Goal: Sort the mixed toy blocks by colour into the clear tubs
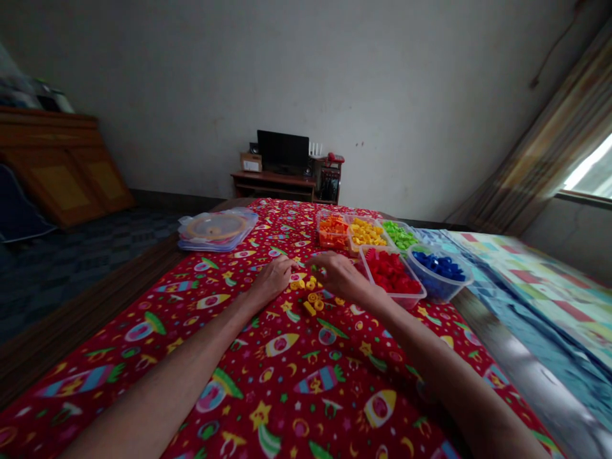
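Pieces of yellow plastic point(308, 294) lie loose on the red rocket-print cloth point(287, 389), between my left hand point(270, 282) and my right hand point(340, 275), which are apart but close, fingers curled down; I cannot tell whether either grips anything. Just beyond my right hand stand a clear tub of red pieces point(392, 271) and a bowl of blue pieces point(438, 274), with an orange tray point(333, 231), a yellow tray point(366, 233) and a green tray point(399, 234) behind, and a lidded clear container point(217, 229) off to my left

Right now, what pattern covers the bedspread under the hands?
The bedspread is red with colourful rockets, stars and moons, best seen in the head view.
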{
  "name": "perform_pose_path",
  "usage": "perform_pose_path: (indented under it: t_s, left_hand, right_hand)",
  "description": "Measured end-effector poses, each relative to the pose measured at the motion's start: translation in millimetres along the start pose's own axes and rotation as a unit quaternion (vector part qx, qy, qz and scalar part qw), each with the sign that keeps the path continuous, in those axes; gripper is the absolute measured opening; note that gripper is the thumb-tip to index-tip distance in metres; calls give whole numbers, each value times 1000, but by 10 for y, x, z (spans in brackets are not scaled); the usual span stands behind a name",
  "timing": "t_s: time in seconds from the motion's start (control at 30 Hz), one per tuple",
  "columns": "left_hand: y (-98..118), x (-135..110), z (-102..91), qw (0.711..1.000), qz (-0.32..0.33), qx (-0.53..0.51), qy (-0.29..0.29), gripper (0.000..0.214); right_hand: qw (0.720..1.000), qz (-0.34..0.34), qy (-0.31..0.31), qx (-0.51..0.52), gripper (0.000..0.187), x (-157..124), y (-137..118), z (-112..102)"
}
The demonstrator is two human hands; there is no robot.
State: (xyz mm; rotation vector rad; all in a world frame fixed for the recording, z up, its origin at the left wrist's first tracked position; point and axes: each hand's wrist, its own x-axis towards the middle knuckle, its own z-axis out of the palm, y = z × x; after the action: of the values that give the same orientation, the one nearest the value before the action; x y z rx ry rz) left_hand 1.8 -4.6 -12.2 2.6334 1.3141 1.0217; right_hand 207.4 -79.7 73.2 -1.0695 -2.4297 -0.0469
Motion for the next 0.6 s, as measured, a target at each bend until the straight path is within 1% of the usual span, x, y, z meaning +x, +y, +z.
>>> perform_pose_path:
  t_s: [0.07, 0.13, 0.27, 0.37, 0.43, 0.5, 0.6]
  left_hand:
    - [-14, 3, 5, 1000, -6, 2, 0, 29]
    - [-38, 11, 22, 1000, -7, 2, -4, 29]
    - [-80, 20, 58, 1000, 2, 1, 6, 29]
    - [-77, 14, 55, 1000, 8, 0, 9, 30]
    - [-61, 10, 39, 1000, 7, 1, 4, 30]
    - [-44, 10, 23, 1000, 1, 4, 1, 30]
    - [-32, 13, 11, 1000, -6, 8, -3, 30]
  right_hand:
    - [997, 53, 41, -34, 25, 17, 217, -223]
    - [988, 119, 66, -79, 26, 35, 501, -441]
    - [957, 229, 42, -171, 31, 28, 1157, -798]
    - [929, 296, 28, -221, 30, -34, 1577, -984]
    - [918, 319, 28, -233, 29, -83, 1779, -1068]
    - [913, 332, 34, -235, 28, -118, 1916, -1115]
    - [920, 318, 74, -216, 24, -108, 1997, -1103]
